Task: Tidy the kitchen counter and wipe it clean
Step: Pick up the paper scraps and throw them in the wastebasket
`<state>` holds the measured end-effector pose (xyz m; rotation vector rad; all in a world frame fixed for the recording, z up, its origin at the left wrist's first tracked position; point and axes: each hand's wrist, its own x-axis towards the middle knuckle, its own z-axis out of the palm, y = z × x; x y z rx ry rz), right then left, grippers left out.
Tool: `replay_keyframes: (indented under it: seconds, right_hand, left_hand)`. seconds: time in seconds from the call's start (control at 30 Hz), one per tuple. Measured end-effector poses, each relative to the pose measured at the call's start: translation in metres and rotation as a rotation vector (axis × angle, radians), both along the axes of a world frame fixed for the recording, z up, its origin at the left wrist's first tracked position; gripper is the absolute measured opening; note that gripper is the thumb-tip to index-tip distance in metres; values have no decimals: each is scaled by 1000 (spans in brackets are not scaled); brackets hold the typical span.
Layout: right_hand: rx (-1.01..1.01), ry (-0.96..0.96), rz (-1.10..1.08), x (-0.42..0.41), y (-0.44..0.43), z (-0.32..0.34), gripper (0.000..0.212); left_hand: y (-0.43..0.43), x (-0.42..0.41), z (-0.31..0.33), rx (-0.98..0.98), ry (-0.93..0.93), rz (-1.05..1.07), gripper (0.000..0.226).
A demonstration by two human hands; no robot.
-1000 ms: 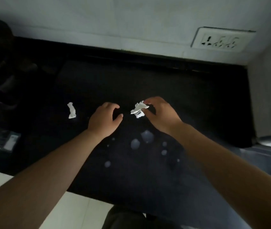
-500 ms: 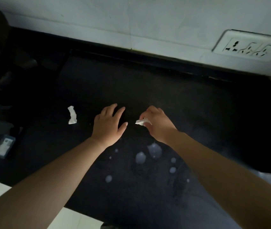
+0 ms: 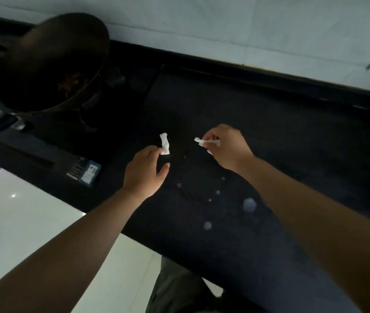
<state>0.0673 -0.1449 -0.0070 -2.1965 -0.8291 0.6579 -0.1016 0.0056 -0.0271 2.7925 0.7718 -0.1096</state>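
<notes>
Paper scrap (image 3: 164, 143): on the black counter (image 3: 269, 136), touching the left hand (image 3: 144, 175)'s fingertips; probably light, soft, crushable. Pinch its lower end.
Left fingers: spread, gripping nothing.
Right hand (image 3: 227, 146): pinched closed around another crumpled scrap (image 3: 202, 141).

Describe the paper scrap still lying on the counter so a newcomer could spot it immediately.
Start at the dark pan at the black counter's left end, then move right toward the hands. The twisted white paper scrap lies on the counter at the left hand's fingertips. Unlike the scrap pinched in the right hand, it rests unheld.
</notes>
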Motion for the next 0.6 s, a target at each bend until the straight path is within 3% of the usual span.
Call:
replay_keyframes:
  seconds: [0.3,0.5,0.6]
  right_hand:
    - [11,104,-311,-47,98,-36,10]
    - [-16,-24,-289,-64,123,-52,35]
    - [-71,-180,-235,-74,133,-58,45]
  left_hand:
    - [106,4,-38,58,83,-308,56]
    - [128,-7,-59,-27,11,-419,56]
    - [133,-11,-64,-53,-14,-425,55]
